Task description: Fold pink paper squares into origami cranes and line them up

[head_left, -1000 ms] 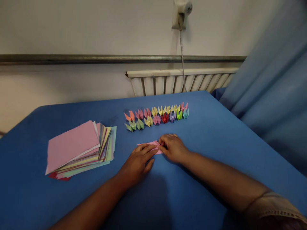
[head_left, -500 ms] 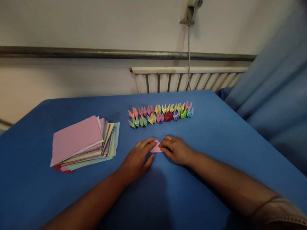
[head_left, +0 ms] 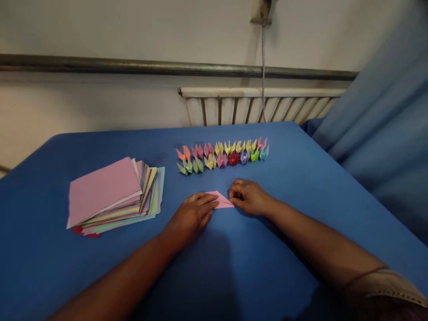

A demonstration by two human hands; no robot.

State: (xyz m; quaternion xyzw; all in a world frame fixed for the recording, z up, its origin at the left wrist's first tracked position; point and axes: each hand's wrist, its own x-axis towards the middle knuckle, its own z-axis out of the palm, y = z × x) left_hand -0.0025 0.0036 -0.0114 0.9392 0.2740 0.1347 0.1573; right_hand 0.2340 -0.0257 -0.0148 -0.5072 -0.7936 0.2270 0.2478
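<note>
On the blue tabletop (head_left: 301,187), from left: a fanned stack of coloured sheets (head_left: 113,194), a pink one on top, lies near the left edge, as it did half a second ago.

My view then meets the left hand (head_left: 190,216), spread open and flat, palm down, its fingertips resting on the left part of a folded pink paper (head_left: 221,200); it grips nothing and only presses. That hand has barely shifted since the earlier frame.

The pink paper sits flat at about the middle of the tabletop, between the two hands. It now shows as a long, low triangle pointing right, where half a second ago only a small patch peeked out between the fingers.

Beyond it, toward the far edge, two rows of small folded paper figures (head_left: 222,155) in many colours stand in line, unmoved.

The right hand (head_left: 250,197) has drawn away to the right, opening a gap between the hands. Its fingers are curled in at the paper's right tip and touch it; whether they nip the tip or only press on it I cannot tell.

A blue curtain (head_left: 384,111) hangs past the right edge.
</note>
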